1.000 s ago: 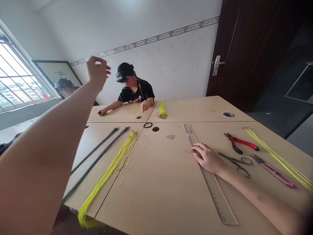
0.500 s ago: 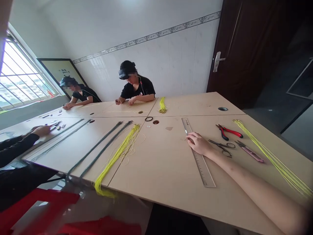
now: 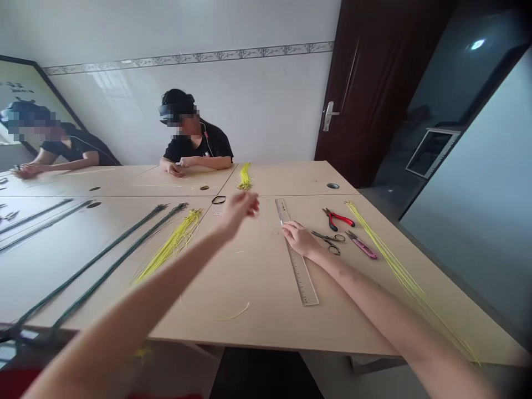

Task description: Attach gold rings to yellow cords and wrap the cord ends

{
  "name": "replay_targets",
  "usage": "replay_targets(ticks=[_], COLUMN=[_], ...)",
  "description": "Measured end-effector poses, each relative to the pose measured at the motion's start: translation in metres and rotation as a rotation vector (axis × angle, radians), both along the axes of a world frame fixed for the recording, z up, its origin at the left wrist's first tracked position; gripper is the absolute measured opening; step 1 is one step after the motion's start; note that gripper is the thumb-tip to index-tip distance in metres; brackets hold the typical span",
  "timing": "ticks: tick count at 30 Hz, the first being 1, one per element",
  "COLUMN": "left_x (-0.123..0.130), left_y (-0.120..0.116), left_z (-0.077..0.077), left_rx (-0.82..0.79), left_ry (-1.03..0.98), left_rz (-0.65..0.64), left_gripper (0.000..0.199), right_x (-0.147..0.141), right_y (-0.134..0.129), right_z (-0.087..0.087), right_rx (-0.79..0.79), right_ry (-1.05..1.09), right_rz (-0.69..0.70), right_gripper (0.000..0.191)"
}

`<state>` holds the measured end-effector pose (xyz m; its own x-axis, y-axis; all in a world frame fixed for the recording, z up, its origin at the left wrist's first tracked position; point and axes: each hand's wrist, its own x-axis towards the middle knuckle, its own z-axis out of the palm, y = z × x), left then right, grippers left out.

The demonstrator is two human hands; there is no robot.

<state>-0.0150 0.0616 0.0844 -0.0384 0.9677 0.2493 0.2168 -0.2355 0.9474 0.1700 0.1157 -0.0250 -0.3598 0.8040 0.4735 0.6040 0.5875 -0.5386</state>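
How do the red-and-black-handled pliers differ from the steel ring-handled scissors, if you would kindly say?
The pliers have red and black grips; the scissors are bare steel with finger loops. The scissors lie closer to the right hand. Both lie flat on the table.

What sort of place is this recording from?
Probably a small handcraft workroom: joined pale tables carry bundles of yellow cord, with red-handled pliers and scissors laid out, and another person sits at the far side.

Pliers (image 3: pixel 343 219) red-black; cords (image 3: pixel 174 244) neon yellow; wall border (image 3: pixel 187 55) grey leaf pattern.
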Motion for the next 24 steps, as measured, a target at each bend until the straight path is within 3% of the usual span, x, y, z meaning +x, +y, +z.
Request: replay_targets(ticks=[5,8,12,16,24], left_x=[0.035,0.04,0.038,0.035,0.035], left_y=[-0.005,-0.02,-0.029,-0.029,-0.039], left_z=[-0.067,-0.088,-0.092,-0.09,-0.079], left_rx=[-0.148,-0.211,-0.267,-0.277,-0.416], left_ry=[-0.244,-0.335,-0.382,-0.384,-0.42], left_rz=[-0.121,-0.221,-0.338,-0.346,-0.404], left_gripper=[0.023,0.023,0.023,0.022,0.02], right_x=[0.008,0.011,0.008,0.004,0.014], right_y=[-0.034,-0.061,-0.083,-0.093,-0.098], right_z=[0.017,0.026,0.037,0.041,0.034], right_rx=[-0.073,-0.184,-0.306,-0.372,-0.307], right_ry=[0.184,0.228,0.291,0.325,0.368], right_rz=[-0.06,-0.001,0.002,0.028,0.019], right_gripper=[0.024,0.024,0.022,0.016,0.007])
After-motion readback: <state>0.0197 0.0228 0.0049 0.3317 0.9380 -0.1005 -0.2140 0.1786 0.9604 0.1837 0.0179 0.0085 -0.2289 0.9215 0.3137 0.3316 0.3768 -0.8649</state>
